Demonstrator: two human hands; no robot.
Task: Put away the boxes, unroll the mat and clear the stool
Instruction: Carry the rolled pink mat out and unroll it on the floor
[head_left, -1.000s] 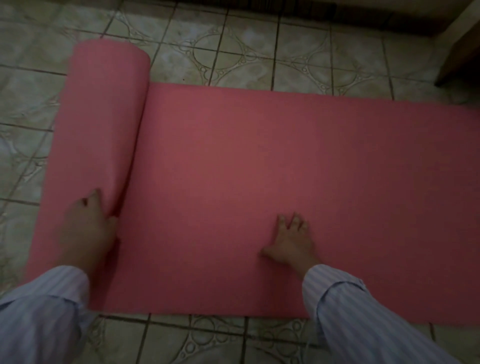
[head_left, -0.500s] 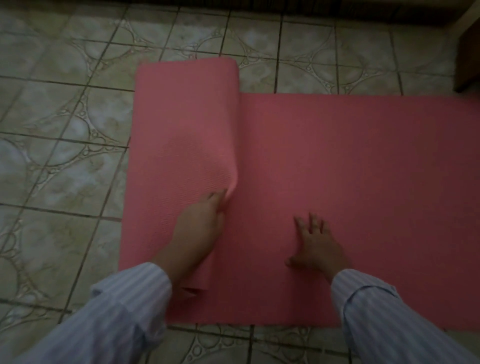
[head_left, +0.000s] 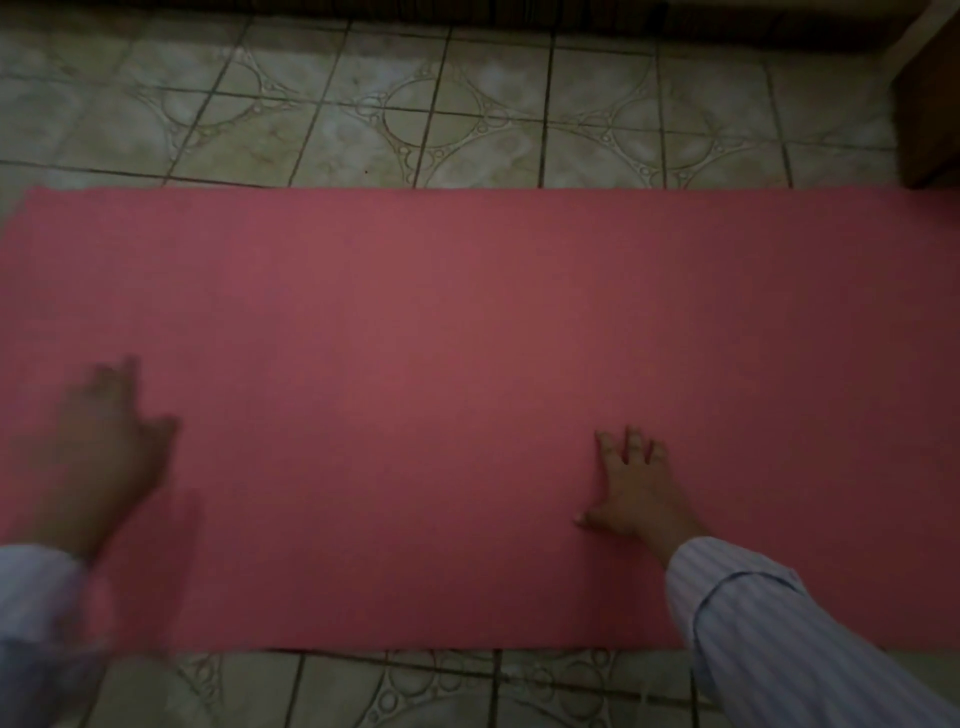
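A pink mat (head_left: 467, 389) lies flat across the tiled floor, running from the left edge of the view to the right edge, with no roll visible. My right hand (head_left: 631, 488) presses flat on the mat near its front edge, fingers spread. My left hand (head_left: 98, 447) is blurred with motion over the mat's left part, fingers apart, holding nothing. Both arms wear striped light sleeves. No boxes or stool are in view.
Patterned grey floor tiles (head_left: 441, 119) show beyond and in front of the mat. A brown wooden piece of furniture (head_left: 930, 104) stands at the far right, touching the mat's back corner. A dark skirting or furniture base (head_left: 571, 15) runs along the top.
The rolled end at the left has been spread out and the mat now lies flat. My left hand has let go of the curl and swept leftward. My right hand stays pressed down.
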